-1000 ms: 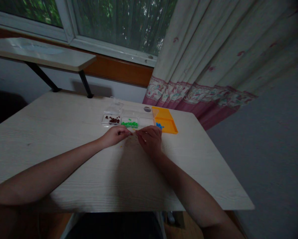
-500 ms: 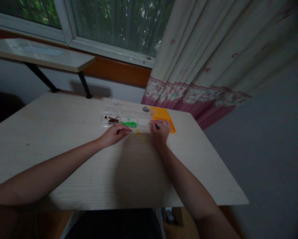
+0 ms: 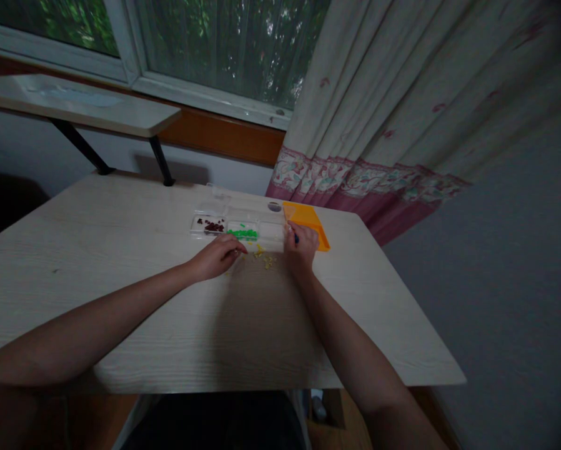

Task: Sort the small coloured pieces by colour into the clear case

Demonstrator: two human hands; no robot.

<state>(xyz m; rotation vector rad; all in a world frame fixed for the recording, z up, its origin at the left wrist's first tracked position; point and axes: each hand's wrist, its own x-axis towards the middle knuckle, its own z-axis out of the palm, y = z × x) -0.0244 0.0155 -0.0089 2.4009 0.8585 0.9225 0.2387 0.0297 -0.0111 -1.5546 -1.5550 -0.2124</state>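
A clear compartment box (image 3: 243, 220) lies on the pale table (image 3: 121, 250), holding dark red beads (image 3: 211, 225) at its left and green beads (image 3: 243, 234) in the middle. An orange tray (image 3: 308, 222) sits to its right. My right hand (image 3: 300, 246) rests curled at the tray's near left corner, over the blue beads (image 3: 296, 238), fingers pinched. My left hand (image 3: 217, 257) lies on the table in front of the green beads, fingertips pressed together; what they hold is too small to make out. Small yellow beads (image 3: 264, 258) are scattered between the hands.
A second white table (image 3: 74, 106) with black legs stands at the back left under the window. A patterned curtain (image 3: 378, 125) hangs past the table's far right corner. The table's right edge drops to a grey floor.
My right hand left the spot next to my left hand and moved right and forward to the orange tray's corner, uncovering the yellow beads. My left hand stayed almost still.
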